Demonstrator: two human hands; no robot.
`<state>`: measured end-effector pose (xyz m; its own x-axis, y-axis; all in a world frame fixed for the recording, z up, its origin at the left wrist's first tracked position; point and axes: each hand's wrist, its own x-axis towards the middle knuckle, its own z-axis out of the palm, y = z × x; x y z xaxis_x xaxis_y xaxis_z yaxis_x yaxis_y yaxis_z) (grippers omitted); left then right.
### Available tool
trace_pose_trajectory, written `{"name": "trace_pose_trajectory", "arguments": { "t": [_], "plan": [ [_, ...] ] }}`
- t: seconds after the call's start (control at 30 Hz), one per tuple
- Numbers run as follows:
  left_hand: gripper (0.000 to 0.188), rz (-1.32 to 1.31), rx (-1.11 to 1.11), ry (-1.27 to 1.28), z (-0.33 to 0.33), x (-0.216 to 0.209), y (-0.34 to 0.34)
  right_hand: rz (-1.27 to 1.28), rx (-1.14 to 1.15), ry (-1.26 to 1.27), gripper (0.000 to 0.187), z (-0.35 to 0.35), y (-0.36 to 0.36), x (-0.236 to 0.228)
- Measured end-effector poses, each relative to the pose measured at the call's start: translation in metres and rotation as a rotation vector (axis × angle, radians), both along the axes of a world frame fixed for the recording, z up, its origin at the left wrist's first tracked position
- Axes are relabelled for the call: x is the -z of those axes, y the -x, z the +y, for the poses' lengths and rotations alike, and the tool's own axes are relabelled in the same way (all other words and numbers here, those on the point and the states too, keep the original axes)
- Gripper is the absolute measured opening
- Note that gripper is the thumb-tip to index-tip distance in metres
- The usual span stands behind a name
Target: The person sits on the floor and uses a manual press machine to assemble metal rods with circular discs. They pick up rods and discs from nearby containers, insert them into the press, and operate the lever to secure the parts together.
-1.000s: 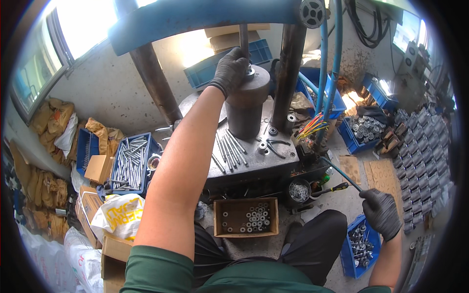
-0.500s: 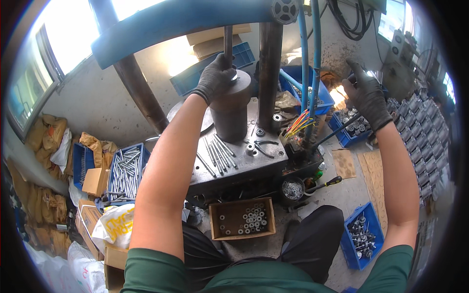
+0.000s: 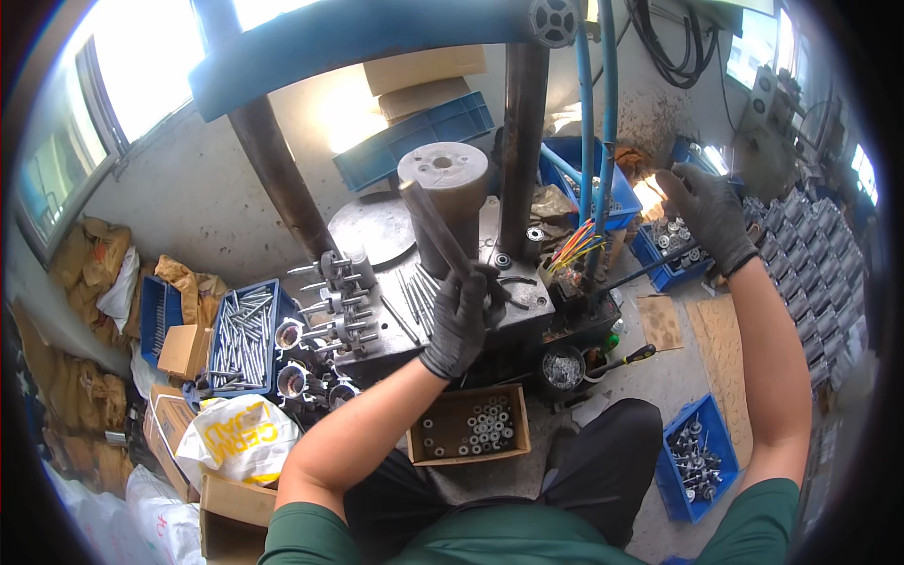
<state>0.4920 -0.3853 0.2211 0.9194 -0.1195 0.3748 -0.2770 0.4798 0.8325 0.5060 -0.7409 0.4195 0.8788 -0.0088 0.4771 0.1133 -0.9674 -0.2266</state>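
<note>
Left hand [image 3: 460, 320] gripping dark metal bar [image 3: 435, 224], tilted, above press table's [image 3: 395, 352] front edge.
Right hand [image 3: 706, 215] half-curled near lever [image 3: 650, 267], grip can't tell. Thin steel rods [image 3: 412, 298] lie toward table's front edge; shafted metal parts [image 3: 333, 301] line its left edge.

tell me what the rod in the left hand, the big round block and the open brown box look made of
Rod in the left hand: probably steel, dull and dark with a paler end.
Big round block: likely machined metal, grey, flat top with neat holes.
Open brown box: probably cardboard, matte, thin-walled, though thin wood is possible.
</note>
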Motion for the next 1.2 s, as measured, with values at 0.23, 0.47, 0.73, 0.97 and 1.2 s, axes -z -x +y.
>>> {"name": "trace_pose_trajectory", "arguments": {
  "t": [0.23, 0.47, 0.73, 0.97, 1.2],
  "plan": [
    [0.022, 0.899, 0.149, 0.218, -0.007, 0.093, 0.028, -0.175, -0.109, 0.092, 0.045, 0.0, 0.063, 0.023],
    [0.018, 1.021, 0.181, 0.29, 0.0, 0.128, 0.0, -0.179, -0.185, 0.038, 0.033, -0.004, 0.137, 0.076],
    [0.017, 1.041, 0.303, 0.176, 0.021, 0.158, 0.044, -0.279, -0.459, 0.109, 0.048, 0.079, 0.178, 0.088],
    [0.031, -0.01, 0.081, -0.756, 0.017, 0.028, 0.164, 0.806, -0.709, -1.347, 0.093, 0.162, 0.189, 0.225],
    [0.056, 0.189, -0.055, -0.403, 0.073, -0.014, 0.198, 1.139, -0.733, -1.145, 0.063, 0.19, 0.178, 0.228]
  ]
}}
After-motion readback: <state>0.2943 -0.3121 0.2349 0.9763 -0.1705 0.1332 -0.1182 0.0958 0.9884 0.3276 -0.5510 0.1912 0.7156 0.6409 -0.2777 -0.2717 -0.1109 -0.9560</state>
